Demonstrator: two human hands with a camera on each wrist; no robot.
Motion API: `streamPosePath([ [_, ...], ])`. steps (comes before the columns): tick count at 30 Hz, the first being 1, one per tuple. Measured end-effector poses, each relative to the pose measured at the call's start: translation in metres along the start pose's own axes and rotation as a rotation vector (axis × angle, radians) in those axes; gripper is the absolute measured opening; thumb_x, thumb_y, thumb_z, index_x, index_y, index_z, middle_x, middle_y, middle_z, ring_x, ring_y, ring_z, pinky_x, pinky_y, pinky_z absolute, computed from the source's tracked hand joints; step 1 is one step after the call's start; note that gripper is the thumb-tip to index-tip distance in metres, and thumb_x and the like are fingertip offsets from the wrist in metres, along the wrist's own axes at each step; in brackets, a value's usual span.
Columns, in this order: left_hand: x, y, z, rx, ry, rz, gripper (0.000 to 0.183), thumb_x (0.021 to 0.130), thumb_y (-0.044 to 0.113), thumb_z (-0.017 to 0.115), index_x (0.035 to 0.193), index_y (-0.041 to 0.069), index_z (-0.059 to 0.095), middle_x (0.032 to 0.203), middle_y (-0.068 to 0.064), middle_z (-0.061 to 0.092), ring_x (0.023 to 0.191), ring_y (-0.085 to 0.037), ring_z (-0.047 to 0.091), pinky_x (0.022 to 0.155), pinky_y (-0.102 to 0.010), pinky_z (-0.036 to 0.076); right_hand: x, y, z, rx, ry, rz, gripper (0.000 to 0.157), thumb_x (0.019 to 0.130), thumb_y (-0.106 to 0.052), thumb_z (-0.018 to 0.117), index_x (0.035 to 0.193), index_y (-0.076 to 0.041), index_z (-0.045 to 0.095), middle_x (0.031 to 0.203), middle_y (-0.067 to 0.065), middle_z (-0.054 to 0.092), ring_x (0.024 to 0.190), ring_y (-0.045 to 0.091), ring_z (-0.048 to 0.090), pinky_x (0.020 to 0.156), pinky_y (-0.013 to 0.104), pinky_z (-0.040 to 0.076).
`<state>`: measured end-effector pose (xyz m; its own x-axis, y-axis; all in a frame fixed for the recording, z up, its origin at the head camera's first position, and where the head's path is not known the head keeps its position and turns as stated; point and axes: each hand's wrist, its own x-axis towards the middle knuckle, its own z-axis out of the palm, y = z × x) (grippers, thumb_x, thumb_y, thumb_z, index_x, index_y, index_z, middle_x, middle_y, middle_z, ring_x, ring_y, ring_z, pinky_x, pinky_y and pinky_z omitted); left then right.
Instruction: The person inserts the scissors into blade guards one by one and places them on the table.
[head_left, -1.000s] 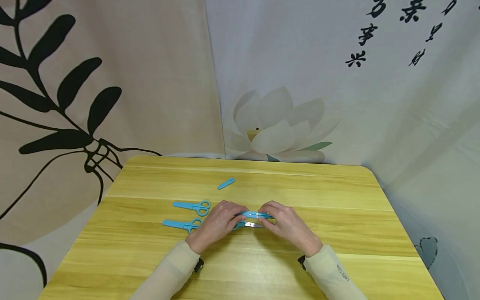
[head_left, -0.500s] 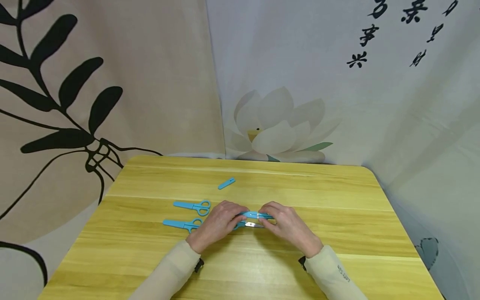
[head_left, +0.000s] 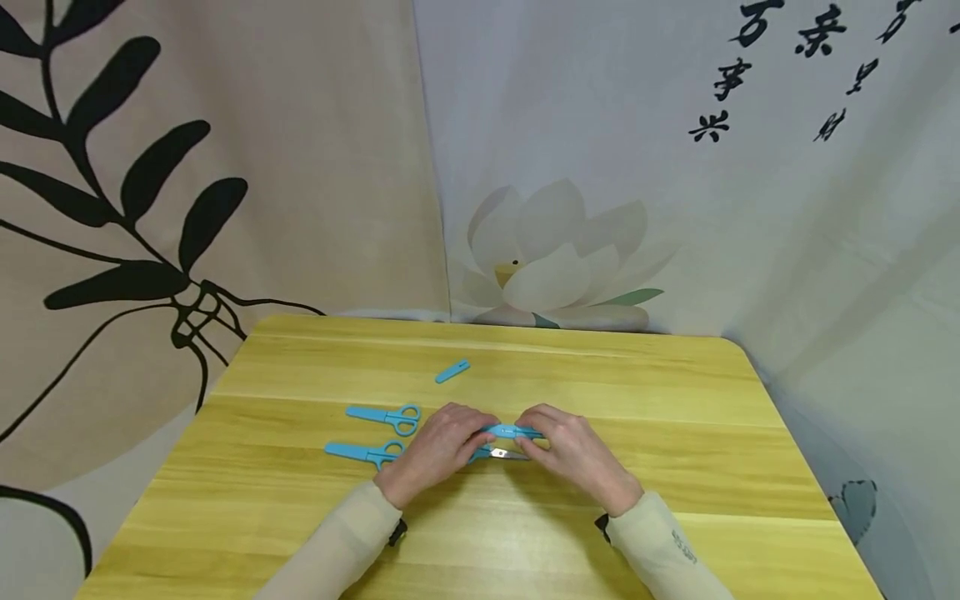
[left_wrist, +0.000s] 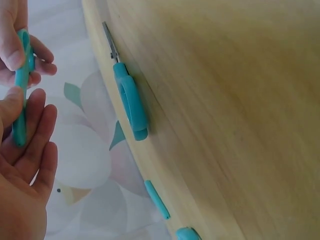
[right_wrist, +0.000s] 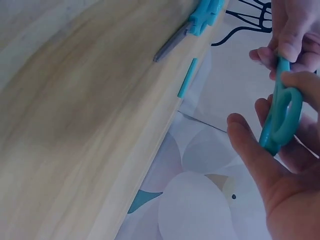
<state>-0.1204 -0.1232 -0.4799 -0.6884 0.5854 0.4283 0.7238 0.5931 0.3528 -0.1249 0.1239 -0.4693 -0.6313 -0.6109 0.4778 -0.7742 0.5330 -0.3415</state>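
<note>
Both hands hold one pair of blue scissors (head_left: 510, 431) above the table. My left hand (head_left: 442, 443) pinches its blue blade cover between thumb and fingers. The right hand (head_left: 576, 448) grips the looped handle end, seen clearly on the scissors (right_wrist: 274, 120) in the right wrist view. No bare blade shows between cover and handle. Just below the hands lies a second pair of scissors (head_left: 504, 453) with bare metal blades, its handle partly behind the left hand. In the left wrist view, these uncovered scissors (left_wrist: 131, 102) lie on the wood.
A loose blue blade cover (head_left: 452, 372) lies further back on the wooden table (head_left: 637, 392). Two covered pairs of scissors, an upper pair (head_left: 384, 417) and a lower pair (head_left: 363, 452), lie left of the hands. A printed curtain (head_left: 570, 125) hangs behind the table.
The pale gap between the cover and the handle of the held scissors has closed. Both hands stay almost in place, and the head view has tilted slightly.
</note>
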Motion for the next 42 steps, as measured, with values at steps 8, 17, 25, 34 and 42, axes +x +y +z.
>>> streamPosePath([
  [8, -0.002, 0.000, -0.002, 0.005, -0.038, -0.020, 0.021, 0.100, 0.024, 0.070, 0.116, 0.011, 0.076, 0.109, 0.001, 0.076, 0.100, -0.015, 0.071, 0.093, -0.038, 0.056, -0.001, -0.001, 0.005, -0.015, 0.026, -0.030, 0.019, 0.086, -0.011, 0.086, 0.101, -0.006, 0.075, 0.106, 0.005, 0.073, 0.090, 0.015, 0.074, 0.074, 0.025, 0.061],
  [17, -0.005, 0.000, -0.006, 0.040, -0.080, -0.023, 0.020, 0.093, 0.027, 0.079, 0.110, 0.017, 0.078, 0.103, 0.006, 0.064, 0.093, -0.011, 0.059, 0.078, -0.027, 0.053, -0.005, -0.003, 0.011, -0.042, 0.030, -0.039, 0.022, 0.084, -0.013, 0.089, 0.100, -0.008, 0.075, 0.104, 0.002, 0.073, 0.088, 0.014, 0.072, 0.073, 0.026, 0.061],
  [25, -0.005, 0.003, -0.009, 0.048, -0.087, -0.043, 0.017, 0.094, 0.023, 0.079, 0.109, 0.016, 0.078, 0.102, 0.006, 0.061, 0.088, -0.010, 0.054, 0.074, -0.024, 0.051, -0.002, -0.006, 0.016, -0.040, 0.023, -0.021, 0.022, 0.084, -0.014, 0.088, 0.100, -0.009, 0.073, 0.105, 0.001, 0.070, 0.088, 0.013, 0.071, 0.072, 0.027, 0.060],
  [34, -0.011, 0.002, -0.008, 0.085, -0.069, -0.057, 0.016, 0.093, 0.022, 0.081, 0.107, 0.017, 0.079, 0.099, 0.007, 0.061, 0.086, -0.011, 0.054, 0.079, -0.031, 0.050, -0.005, -0.006, 0.008, 0.001, -0.078, 0.097, 0.045, 0.094, -0.039, 0.079, 0.126, -0.008, 0.069, 0.127, 0.003, 0.067, 0.109, 0.020, 0.068, 0.085, 0.038, 0.060],
  [42, -0.033, -0.005, -0.027, 0.073, -0.075, -0.105, 0.020, 0.089, 0.019, 0.084, 0.108, 0.018, 0.081, 0.099, 0.008, 0.061, 0.088, -0.012, 0.055, 0.079, -0.031, 0.049, -0.012, 0.005, -0.010, 0.010, -0.102, 0.239, 0.057, 0.097, -0.048, 0.070, 0.139, -0.010, 0.063, 0.145, 0.002, 0.058, 0.134, 0.027, 0.055, 0.106, 0.050, 0.049],
])
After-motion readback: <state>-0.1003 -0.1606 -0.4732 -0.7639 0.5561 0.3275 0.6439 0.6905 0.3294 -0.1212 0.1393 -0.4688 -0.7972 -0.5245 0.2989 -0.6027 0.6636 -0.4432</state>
